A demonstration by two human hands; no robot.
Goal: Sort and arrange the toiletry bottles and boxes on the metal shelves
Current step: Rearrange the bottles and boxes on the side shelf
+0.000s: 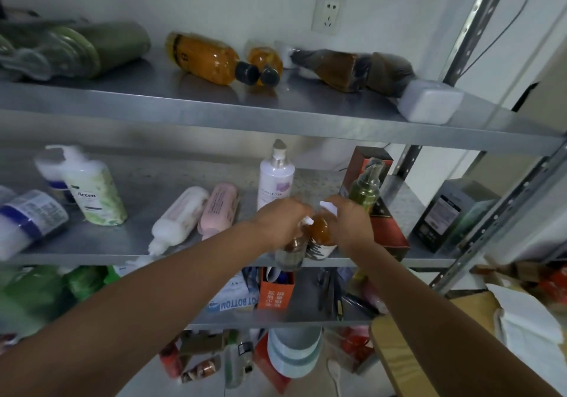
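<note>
Both arms reach to the front edge of the middle metal shelf [92,243]. My left hand [280,221] grips a clear, brownish bottle [291,252] standing at the shelf's edge. My right hand [349,221] holds a small amber bottle [320,229] with a white spray top, pressed against the first. Behind them stand a tall white pump bottle [275,182], a green pump bottle [365,188] and a dark red box [389,231]. A white bottle [179,218] and a pink bottle [219,208] lie flat to the left.
The top shelf [214,108] carries lying amber bottles [208,59], a brown wrapped pack [346,68], a green pack [76,47] and a white box [429,100]. At the middle shelf's left stand a green-white pump bottle [95,191] and blue-labelled bottles. Lower shelves hold boxes; steel uprights [478,16] frame the right.
</note>
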